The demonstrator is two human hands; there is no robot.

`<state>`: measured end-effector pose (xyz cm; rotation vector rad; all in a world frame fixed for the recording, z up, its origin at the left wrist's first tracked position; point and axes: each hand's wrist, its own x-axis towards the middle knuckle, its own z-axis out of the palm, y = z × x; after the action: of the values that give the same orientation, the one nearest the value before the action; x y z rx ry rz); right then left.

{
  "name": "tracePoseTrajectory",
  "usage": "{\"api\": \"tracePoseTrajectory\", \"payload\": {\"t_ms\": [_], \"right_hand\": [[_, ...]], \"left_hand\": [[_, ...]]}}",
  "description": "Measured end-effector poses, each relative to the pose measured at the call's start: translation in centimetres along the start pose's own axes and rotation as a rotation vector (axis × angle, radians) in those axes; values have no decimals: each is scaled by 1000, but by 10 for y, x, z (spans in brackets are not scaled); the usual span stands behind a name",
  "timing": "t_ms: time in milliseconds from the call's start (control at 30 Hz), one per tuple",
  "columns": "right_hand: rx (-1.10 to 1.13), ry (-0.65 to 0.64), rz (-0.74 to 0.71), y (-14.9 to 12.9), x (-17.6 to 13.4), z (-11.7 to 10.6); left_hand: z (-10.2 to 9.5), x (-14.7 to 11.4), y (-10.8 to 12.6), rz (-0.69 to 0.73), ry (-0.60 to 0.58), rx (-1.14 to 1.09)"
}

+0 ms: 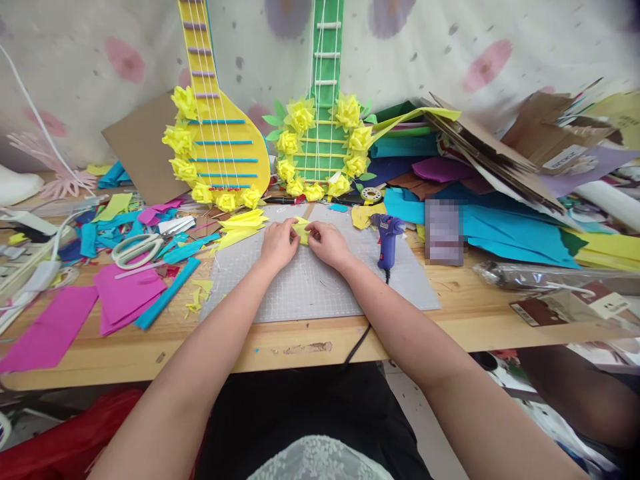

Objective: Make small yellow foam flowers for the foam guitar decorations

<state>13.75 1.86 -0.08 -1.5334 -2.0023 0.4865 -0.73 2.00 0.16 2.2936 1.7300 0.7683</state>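
Note:
Over the grey cutting mat (310, 293), a small piece of yellow paper (301, 230) is pinched between my two hands. My left hand (279, 245) grips its left side and my right hand (327, 241) its right side, with fingers curled toward each other. To the right of my right hand a blue glue gun (387, 243) lies on the mat, its cord running off the front edge. A stack of cut yellow paper pieces (241, 229) sits just left of my left hand.
A yellow paper guitar (235, 143) and a green one (325, 143), edged with yellow paper flowers, lean at the back. Scissors (137, 250), blue scraps and magenta sheets (127, 293) cover the left. Cardboard (493, 160) and blue sheets (515, 233) crowd the right.

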Motion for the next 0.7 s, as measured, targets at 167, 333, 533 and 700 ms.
{"api": "tracePoseTrajectory", "payload": {"t_ms": [167, 333, 533, 700], "right_hand": [[-64, 32, -17, -1, -1, 5], [-154, 13, -25, -7, -4, 5], [-181, 4, -26, -11, -6, 3], [-181, -1, -37, -8, -6, 4]], "left_hand": [[4, 0, 2, -20, 18, -4], [5, -2, 0, -22, 48, -17], [6, -3, 1, -26, 59, -31], [4, -3, 4, -23, 50, -24]]}}
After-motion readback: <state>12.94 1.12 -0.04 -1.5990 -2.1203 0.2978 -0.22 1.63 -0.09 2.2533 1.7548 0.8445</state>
